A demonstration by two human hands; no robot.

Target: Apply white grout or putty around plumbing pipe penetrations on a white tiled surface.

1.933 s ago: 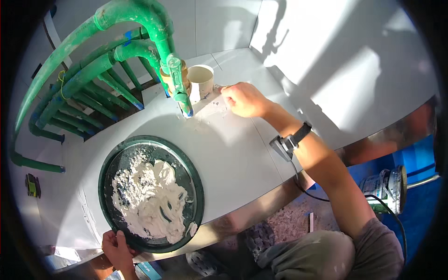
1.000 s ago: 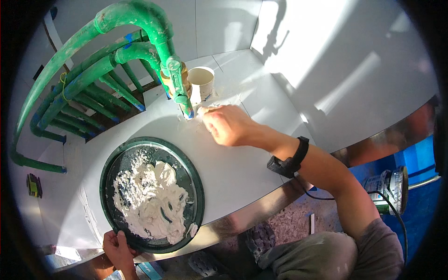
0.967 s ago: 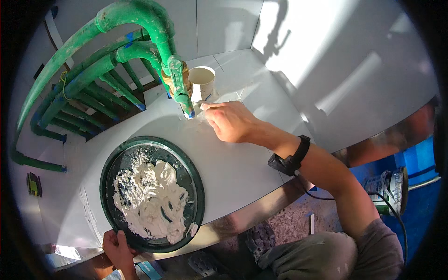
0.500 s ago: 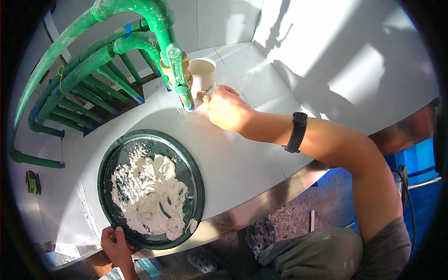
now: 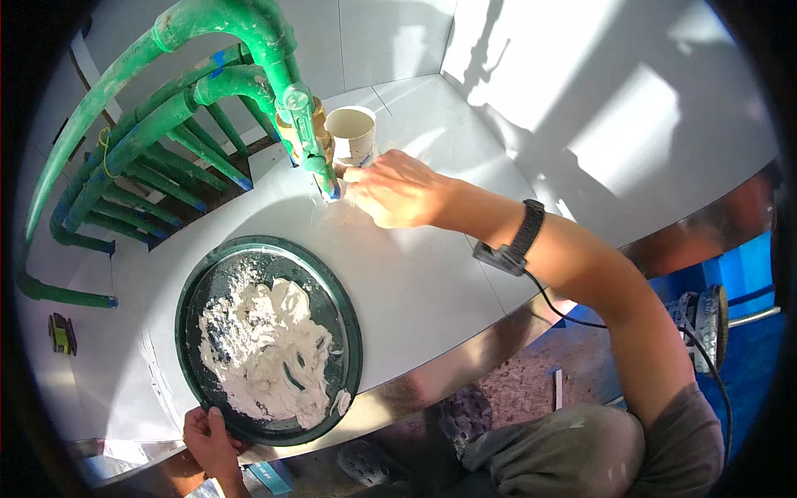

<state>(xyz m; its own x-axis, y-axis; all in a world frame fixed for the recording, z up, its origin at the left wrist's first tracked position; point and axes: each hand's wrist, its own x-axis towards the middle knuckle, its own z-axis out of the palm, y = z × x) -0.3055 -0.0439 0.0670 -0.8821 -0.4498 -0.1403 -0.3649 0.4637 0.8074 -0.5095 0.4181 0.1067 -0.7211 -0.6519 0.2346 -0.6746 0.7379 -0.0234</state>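
Note:
My left hand [image 5: 207, 440] grips the near-left rim of a dark green round tray [image 5: 349, 332], which holds white paste and crumbly powder [image 5: 274, 349]. My right hand [image 5: 390, 187] has curled fingers at the low end of a green pipe with a valve [image 5: 296, 104], just in front of a white cup [image 5: 353, 129]. What the right fingers hold, if anything, is hidden. Pale smears lie on the grey tiled surface [image 5: 423, 307] around the pipe's foot. A strapped device [image 5: 506, 249] with a cable sits on my right wrist.
Several green pipes [image 5: 149, 195] rise from an opening at the left, near a small black-and-yellow item [image 5: 62, 332]. A grey wall [image 5: 598, 149] borders the back right. Below the ledge's metal edge are a bucket [image 5: 706, 324] on blue material, a white strip [image 5: 558, 390] and my legs.
My right hand has moved left from beside the cup to the pipe's low end, with small shifts along the way. My left hand stays on the tray's rim.

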